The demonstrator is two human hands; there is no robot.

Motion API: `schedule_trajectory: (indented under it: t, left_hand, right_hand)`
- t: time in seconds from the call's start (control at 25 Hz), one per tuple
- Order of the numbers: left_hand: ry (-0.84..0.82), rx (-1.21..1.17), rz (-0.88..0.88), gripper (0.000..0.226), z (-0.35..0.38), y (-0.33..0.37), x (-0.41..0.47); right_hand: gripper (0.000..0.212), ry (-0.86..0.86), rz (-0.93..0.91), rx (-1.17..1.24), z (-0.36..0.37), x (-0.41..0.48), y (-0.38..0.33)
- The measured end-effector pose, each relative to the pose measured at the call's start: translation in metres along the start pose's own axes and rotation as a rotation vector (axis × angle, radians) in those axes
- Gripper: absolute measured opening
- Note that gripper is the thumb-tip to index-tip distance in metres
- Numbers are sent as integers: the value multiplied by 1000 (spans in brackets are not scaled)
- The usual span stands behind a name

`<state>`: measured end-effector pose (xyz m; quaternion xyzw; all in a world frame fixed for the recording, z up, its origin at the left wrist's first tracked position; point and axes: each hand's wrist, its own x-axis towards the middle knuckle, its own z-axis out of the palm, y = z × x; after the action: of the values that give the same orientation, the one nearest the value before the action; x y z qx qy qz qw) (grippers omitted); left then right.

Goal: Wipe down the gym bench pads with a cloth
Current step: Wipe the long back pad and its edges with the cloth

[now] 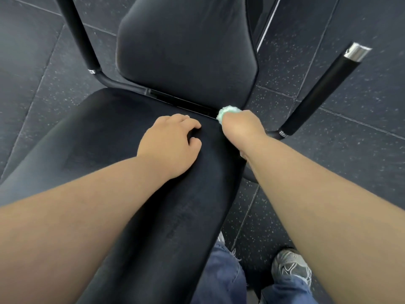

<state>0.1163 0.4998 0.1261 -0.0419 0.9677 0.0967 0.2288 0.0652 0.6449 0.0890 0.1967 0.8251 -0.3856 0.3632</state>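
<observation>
Two black bench pads fill the view: a long near pad [105,150] and a far pad [186,58], with a narrow gap between them. My right hand [241,128] grips a pale green cloth [228,111] at the right end of that gap, against the far corner of the near pad; only a tuft of cloth shows past the hand. My left hand [171,143] rests on the near pad just left of it, with its fingers curled against the surface and nothing in them.
A black frame tube [87,51] runs along the left of the far pad. A black handle with a chrome tip [322,91] juts out on the right. Speckled dark rubber floor tiles [361,150] surround the bench. My jeans and grey shoe [291,266] are at the bottom.
</observation>
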Motion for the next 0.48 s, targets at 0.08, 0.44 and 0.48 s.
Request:
schedule_trajectory:
  t: [0.08,0.44,0.48]
  left_hand:
    - [43,-6,24,40,4,-3,-3]
    - [11,-2,33,40,8,-3,-2]
    - [16,-5,38,40,8,-3,-1]
  right_hand:
    - [33,65,-114,35,6,-6,10]
    - [15,-45,12,66,-2,-3,-8]
    - [17,-33,-67,56,-3,-10,4]
